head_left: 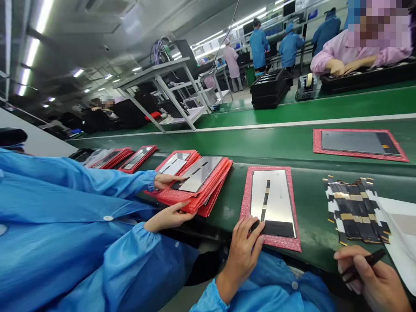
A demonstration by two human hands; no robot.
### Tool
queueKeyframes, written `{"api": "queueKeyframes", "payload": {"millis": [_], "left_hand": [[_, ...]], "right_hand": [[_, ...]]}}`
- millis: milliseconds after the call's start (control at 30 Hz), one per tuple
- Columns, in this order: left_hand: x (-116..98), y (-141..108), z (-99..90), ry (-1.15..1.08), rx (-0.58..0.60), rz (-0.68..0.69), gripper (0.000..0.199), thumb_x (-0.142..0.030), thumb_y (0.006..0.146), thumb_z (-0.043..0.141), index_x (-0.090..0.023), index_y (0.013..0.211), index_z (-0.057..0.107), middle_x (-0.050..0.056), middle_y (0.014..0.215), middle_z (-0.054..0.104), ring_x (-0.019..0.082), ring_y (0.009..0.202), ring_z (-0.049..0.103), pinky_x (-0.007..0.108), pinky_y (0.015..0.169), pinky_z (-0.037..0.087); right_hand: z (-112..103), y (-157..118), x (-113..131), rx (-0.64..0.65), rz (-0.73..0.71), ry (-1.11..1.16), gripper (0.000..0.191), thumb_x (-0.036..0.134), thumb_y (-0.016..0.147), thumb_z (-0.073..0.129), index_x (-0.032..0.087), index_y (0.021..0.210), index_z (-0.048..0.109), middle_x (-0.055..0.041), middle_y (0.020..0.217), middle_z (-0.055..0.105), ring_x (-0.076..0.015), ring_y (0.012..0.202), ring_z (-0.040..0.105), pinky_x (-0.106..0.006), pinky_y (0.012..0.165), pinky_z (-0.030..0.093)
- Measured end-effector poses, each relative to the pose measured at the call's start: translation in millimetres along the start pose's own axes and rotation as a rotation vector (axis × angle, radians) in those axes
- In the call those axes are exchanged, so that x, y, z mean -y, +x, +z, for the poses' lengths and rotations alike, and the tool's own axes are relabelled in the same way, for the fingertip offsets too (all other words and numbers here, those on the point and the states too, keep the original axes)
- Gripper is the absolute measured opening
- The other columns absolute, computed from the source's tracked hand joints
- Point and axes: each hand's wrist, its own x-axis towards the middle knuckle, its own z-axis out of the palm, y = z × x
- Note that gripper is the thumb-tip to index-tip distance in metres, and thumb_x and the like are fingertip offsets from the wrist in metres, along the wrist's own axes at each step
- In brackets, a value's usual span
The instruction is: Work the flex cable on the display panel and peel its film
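A display panel (280, 195) with a dark strip along its lower edge lies on a pink bubble-wrap sheet (294, 244). On its silvery back runs a narrow black flex strip (266, 197). My left hand (243, 247) rests with spread fingers on the panel's lower left corner, by the strip's lower end; a small black thing shows under the fingertips. At the lower right, my right hand (372, 275) is closed round a dark pen-like tool (375, 257). Above that hand lies a pile of black, white and gold flex strips (355, 212).
At the left, a co-worker's hands (170, 216) hold a stack of panels in red wrap (211, 195). Another wrapped panel (357, 142) lies at the back right. White sheets (403, 242) lie right of the strips. Across the green bench stand a tape dispenser (307, 86) and black trays (269, 89).
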Motion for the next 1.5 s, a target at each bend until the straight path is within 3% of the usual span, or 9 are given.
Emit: {"api": "queueKeyframes", "payload": {"millis": [67,267,433,533,700,900,1033,1200,1500], "left_hand": [[0.8,1.3,-1.9,-0.035,-0.020,0.007,0.055,-0.039,0.086,0.066,-0.043,0.139,0.051,-0.001,0.137,0.063,0.025,0.126,0.063,0.040,0.099,0.063],[9.3,32.1,-1.0,-0.222,-0.138,0.060,0.062,-0.039,0.088,0.054,-0.045,0.147,0.036,-0.004,0.124,0.070,0.027,0.107,0.072,0.051,0.089,0.066],[-8.6,95.4,-4.9,-0.281,-0.169,0.239,0.031,-0.039,0.092,0.053,-0.034,0.121,0.063,0.001,0.106,0.075,0.023,0.091,0.074,0.040,0.074,0.067],[-33.2,131.2,-1.0,-0.258,-0.041,0.408,0.015,-0.037,0.094,0.053,-0.030,0.098,0.066,0.000,0.087,0.074,0.018,0.072,0.072,0.033,0.061,0.061],[-77.9,167.9,16.4,-0.207,0.272,0.569,0.022,-0.042,0.099,0.047,-0.029,0.086,0.060,-0.001,0.075,0.069,0.017,0.066,0.069,0.032,0.058,0.055],[-103.0,221.0,38.6,-0.058,0.566,0.563,0.027,-0.042,0.104,0.041,-0.023,0.106,0.061,0.002,0.095,0.070,0.016,0.085,0.071,0.034,0.076,0.059],[-105.9,278.6,63.5,0.016,0.533,0.511,0.028,-0.036,0.100,0.055,-0.015,0.119,0.058,0.005,0.117,0.064,0.015,0.102,0.066,0.037,0.087,0.058],[-127.2,335.3,88.8,0.060,0.413,0.508,0.029,-0.034,0.100,0.056,-0.016,0.122,0.058,0.006,0.122,0.062,0.017,0.108,0.065,0.039,0.091,0.058],[-164.4,373.5,107.8,0.080,0.319,0.555,0.028,-0.034,0.100,0.056,-0.016,0.121,0.058,0.006,0.122,0.063,0.017,0.108,0.065,0.039,0.091,0.058]], "right_hand": [[0.5,-4.3,2.0,-0.272,-0.122,0.036,0.020,0.074,0.064,0.053,0.061,0.070,0.066,-0.0014,0.040,0.048,-0.0281,0.025,0.046,-0.046,0.034,0.033],[3.9,-16.6,13.3,-0.277,-0.154,0.048,0.027,0.080,0.059,0.057,0.057,0.068,0.068,0.0024,0.046,0.064,-0.0252,0.029,0.060,-0.040,0.036,0.043],[13.9,-16.0,19.5,-0.249,-0.153,0.019,0.019,0.070,0.069,0.054,0.055,0.069,0.066,0.0081,0.031,0.054,-0.0171,0.022,0.051,-0.029,0.035,0.037],[19.8,-17.7,25.7,-0.234,-0.165,0.032,0.016,0.064,0.073,0.054,0.054,0.072,0.065,0.0103,0.038,0.058,-0.0141,0.028,0.054,-0.028,0.037,0.039],[11.2,-28.6,32.6,-0.176,-0.261,0.157,0.018,0.053,0.085,0.056,0.040,0.081,0.069,0.0074,0.045,0.058,-0.0094,0.032,0.050,-0.024,0.039,0.039],[-1.2,-35.5,25.0,-0.156,-0.344,0.221,0.016,0.038,0.094,0.054,0.035,0.093,0.069,0.0073,0.046,0.055,-0.0073,0.031,0.045,-0.021,0.037,0.035],[4.0,-29.8,21.4,-0.140,-0.329,0.162,0.016,0.033,0.092,0.054,0.037,0.088,0.069,0.0078,0.047,0.055,-0.0087,0.033,0.048,-0.022,0.038,0.038],[8.5,-23.5,21.8,-0.146,-0.292,0.080,0.018,0.034,0.088,0.053,0.045,0.084,0.067,0.0091,0.047,0.055,-0.0131,0.034,0.055,-0.025,0.038,0.041],[7.5,-24.7,41.0,-0.271,-0.260,-0.140,0.016,0.043,0.077,0.057,0.054,0.069,0.064,0.0124,0.041,0.057,-0.0213,0.042,0.070,-0.028,0.039,0.043]]}}
